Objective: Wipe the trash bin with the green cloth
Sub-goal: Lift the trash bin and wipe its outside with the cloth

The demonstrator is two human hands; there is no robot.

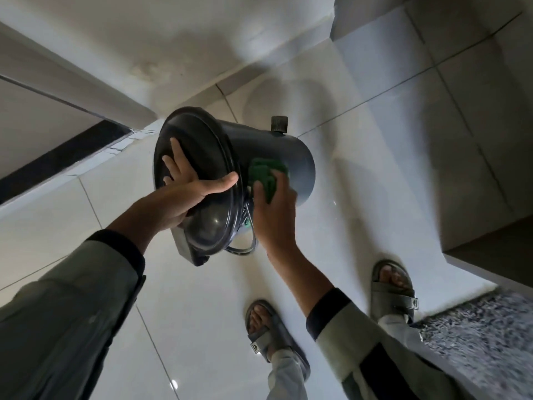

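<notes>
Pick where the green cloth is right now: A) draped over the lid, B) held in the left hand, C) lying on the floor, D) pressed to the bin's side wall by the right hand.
D: the right hand presses the cloth against the side wall of the tilted bin, while the left hand lies flat on the lid.

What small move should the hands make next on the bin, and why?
Probably slide the right hand with the green cloth along the trash bin wall toward its base. The cloth is bunched near the lid rim, the rest of the side looks uncovered, and the left hand steadies the lid.
</notes>
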